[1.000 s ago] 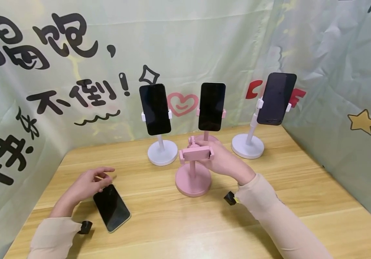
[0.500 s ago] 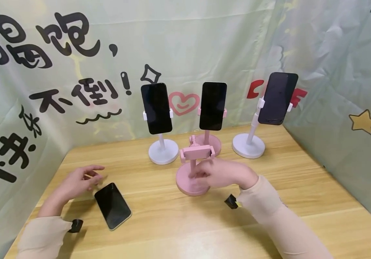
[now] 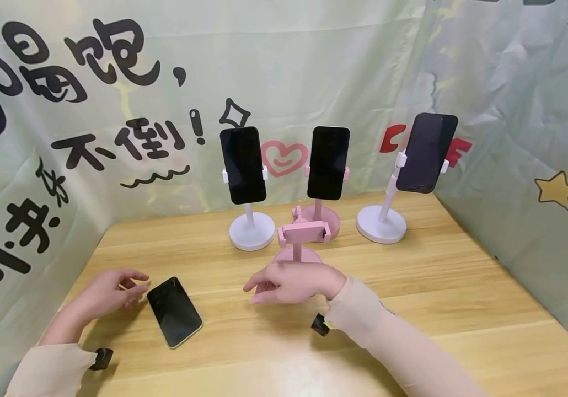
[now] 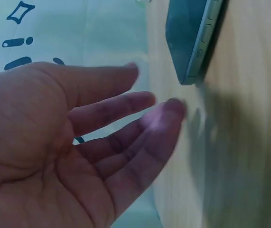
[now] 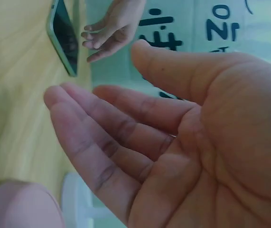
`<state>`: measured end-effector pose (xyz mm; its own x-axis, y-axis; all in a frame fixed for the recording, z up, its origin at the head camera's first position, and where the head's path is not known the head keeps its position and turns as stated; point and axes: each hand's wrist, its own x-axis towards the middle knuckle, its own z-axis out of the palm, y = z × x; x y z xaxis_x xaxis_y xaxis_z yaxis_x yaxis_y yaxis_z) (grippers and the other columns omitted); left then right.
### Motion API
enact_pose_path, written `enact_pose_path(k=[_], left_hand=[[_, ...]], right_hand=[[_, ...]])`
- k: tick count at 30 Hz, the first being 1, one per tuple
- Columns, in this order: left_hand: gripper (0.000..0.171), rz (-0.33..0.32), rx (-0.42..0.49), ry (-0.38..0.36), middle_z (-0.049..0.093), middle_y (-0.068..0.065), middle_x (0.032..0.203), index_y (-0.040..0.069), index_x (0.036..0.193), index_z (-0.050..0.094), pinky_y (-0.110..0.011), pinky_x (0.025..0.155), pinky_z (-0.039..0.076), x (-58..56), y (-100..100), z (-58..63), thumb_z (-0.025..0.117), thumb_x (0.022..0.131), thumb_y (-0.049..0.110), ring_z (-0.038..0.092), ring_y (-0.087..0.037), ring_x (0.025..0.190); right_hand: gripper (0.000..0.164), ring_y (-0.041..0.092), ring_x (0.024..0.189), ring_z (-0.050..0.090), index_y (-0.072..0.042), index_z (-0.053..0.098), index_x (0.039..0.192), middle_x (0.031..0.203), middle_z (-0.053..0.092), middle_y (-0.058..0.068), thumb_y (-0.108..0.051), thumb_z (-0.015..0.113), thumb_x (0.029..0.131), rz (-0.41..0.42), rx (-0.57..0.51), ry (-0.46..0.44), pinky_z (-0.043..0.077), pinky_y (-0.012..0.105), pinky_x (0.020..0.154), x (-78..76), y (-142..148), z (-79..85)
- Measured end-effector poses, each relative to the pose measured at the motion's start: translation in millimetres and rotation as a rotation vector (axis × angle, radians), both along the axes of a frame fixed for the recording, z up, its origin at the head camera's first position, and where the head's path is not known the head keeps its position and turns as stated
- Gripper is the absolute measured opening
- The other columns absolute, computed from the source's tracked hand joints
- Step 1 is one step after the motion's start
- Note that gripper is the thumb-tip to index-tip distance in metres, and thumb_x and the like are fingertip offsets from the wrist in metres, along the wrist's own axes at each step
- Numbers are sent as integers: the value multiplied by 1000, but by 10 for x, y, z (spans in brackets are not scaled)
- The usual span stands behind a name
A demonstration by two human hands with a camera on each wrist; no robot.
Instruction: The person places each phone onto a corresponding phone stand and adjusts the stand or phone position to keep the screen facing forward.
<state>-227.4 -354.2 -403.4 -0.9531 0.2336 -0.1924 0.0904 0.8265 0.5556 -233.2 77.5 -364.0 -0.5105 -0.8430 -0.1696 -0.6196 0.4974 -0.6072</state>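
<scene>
On the left of the table lies a black-screened smartphone (image 3: 175, 312), flat and face up. My left hand (image 3: 110, 295) hovers just left of its far end, apart from it, fingers loosely bent and holding nothing. The left wrist view shows the phone's edge with side buttons (image 4: 204, 38) beyond the fingertips. My right hand (image 3: 294, 282), holding nothing with relaxed fingers, is in front of the pink phone stand (image 3: 304, 234) and hides the near part of its base. That stand's clamp carries no phone.
Behind stand a white stand (image 3: 251, 231) with a phone (image 3: 243, 165), a pink stand (image 3: 331, 223) with a phone (image 3: 328, 162), and a white stand (image 3: 381, 224) with a tilted phone (image 3: 426, 153). A printed cloth (image 3: 189, 55) hangs behind the wooden table (image 3: 413, 298).
My right hand has left the near pink stand and come down toward me and left. My left hand has drawn away from the lying phone, leftward and nearer me.
</scene>
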Motion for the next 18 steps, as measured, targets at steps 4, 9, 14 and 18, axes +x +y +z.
enact_pose_path(k=[4,9,14,18], left_hand=[[51,-30,-19,-34,72,-3,91,-8,137,65,-24,63,49,17,-16,-39,79,98,21,63,-11,73],[63,-64,-2,-40,68,-1,88,-10,139,61,-22,66,47,28,21,-107,87,88,17,58,-7,74],[62,-67,-8,-29,65,0,86,-7,136,64,-22,68,45,44,84,-142,90,85,16,56,-7,73],[61,-68,3,-15,64,-2,87,-5,134,66,-23,67,45,64,167,-141,91,84,18,56,-10,74]], right_hand=[[45,-2,100,65,-11,67,145,114,75,-9,-38,64,109,-36,0,-61,54,17,92,-66,-156,-76],[47,2,101,66,-6,64,146,113,76,-6,-34,65,109,-52,8,-107,53,18,92,-138,-369,-167],[45,5,105,68,-5,65,145,117,77,0,-31,65,109,-32,73,-56,52,18,97,-190,-555,-226],[45,6,107,68,-5,66,144,119,77,3,-31,66,108,-40,99,-33,52,18,98,-203,-636,-250]])
